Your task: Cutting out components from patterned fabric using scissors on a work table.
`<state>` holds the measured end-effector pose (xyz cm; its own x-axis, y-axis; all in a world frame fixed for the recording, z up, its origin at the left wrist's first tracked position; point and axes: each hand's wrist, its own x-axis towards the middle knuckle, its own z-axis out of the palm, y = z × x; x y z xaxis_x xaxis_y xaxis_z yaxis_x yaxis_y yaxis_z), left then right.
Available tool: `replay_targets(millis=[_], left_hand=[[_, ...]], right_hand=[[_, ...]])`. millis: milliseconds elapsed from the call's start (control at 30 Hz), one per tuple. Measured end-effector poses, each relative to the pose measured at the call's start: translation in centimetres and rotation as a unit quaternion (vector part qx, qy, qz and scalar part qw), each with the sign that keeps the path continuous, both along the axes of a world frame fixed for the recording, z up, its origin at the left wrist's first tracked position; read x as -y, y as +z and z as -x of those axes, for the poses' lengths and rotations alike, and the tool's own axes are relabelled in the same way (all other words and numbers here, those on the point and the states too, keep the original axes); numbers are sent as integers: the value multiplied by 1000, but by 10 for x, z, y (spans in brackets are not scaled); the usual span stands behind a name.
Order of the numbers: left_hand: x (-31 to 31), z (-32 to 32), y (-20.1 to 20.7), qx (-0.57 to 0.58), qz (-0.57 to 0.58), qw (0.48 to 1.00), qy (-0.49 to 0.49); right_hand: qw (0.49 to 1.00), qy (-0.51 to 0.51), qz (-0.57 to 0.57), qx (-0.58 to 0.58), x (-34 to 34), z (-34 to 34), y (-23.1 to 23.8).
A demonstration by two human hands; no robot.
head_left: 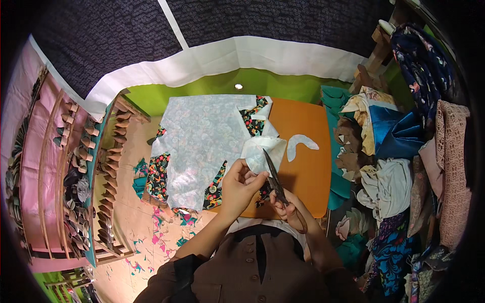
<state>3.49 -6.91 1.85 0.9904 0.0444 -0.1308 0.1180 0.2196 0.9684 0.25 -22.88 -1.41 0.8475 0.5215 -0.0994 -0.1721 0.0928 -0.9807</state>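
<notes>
My left hand (241, 183) pinches the edge of a white-backed fabric piece (254, 150) over the table's middle. Dark scissors (277, 186) are gripped in my right hand (288, 207), their blades pointing up and away across that piece. I cannot tell whether the blades are parted. Under my left hand and beyond it spreads a large sheet of white-backed fabric (202, 136), its black floral side showing at folded and cut edges. A curved white cut-out (302, 145) lies apart on the orange table (303, 118), to the right.
Heaped fabrics (386, 187) and a blue satin cloth (389, 132) crowd the right side. Shoe-shaped forms (108, 192) line racks at the left. Colourful scraps (159, 230) litter the floor left of the table. Dark patterned cloth (116, 40) hangs beyond the table.
</notes>
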Motion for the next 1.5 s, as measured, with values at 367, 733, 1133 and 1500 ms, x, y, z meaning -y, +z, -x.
replay_targets(millis=[367, 733, 1133, 1500], left_hand=[[4, -2, 4, -18, -13, 1000, -16], [6, -6, -5, 3, 67, 997, 31], [9, -2, 2, -35, -21, 999, 35], [6, -2, 1, -54, -9, 998, 13]], right_hand=[[994, -12, -71, -84, -6, 0, 5], [999, -34, 26, -8, -3, -2, -6], [999, -40, 37, 0, -2, 0, 2], [996, 2, -57, -73, -1, 4, -5]])
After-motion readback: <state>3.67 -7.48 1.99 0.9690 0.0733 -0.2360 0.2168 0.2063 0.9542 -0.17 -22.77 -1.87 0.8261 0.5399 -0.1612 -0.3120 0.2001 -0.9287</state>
